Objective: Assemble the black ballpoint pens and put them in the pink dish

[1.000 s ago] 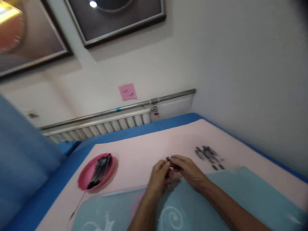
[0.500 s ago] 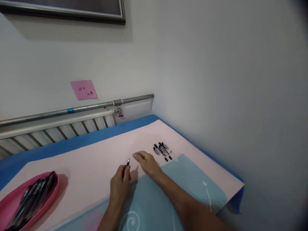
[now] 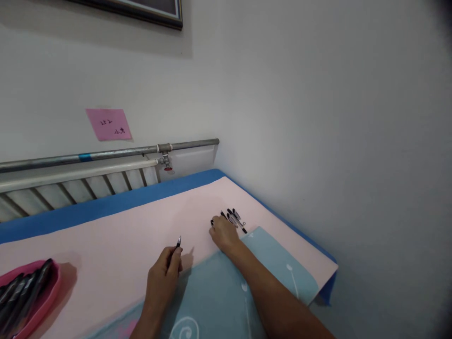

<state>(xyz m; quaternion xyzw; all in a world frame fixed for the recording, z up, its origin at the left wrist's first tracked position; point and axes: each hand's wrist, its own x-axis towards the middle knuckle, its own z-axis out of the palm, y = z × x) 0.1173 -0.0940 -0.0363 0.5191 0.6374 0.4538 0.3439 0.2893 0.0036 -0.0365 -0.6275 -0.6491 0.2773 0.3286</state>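
My left hand (image 3: 164, 273) is closed round a black pen (image 3: 178, 242), whose pointed metal tip sticks up past the thumb; the rest is hidden in the palm. To the right, my right hand (image 3: 224, 234) reaches over the pink table cover with its fingers curled down. A small black pen cap (image 3: 212, 222) shows at its fingertips, seemingly pinched there. Close beyond that hand lie black pens (image 3: 238, 222) and loose clear-and-black caps (image 3: 237, 214), partly covered by the hand.
A pink tray (image 3: 52, 296) at lower left holds several black pens (image 3: 31, 292). Under my forearms lies a blue patterned cloth (image 3: 208, 292). Walls close off the far and right sides; a radiator (image 3: 106, 186) and pipe (image 3: 123, 151) run behind the table.
My right hand has moved right, from near the left hand to the pens and caps, and lowered onto them. The left hand still holds its pen. The view has shifted slightly right.
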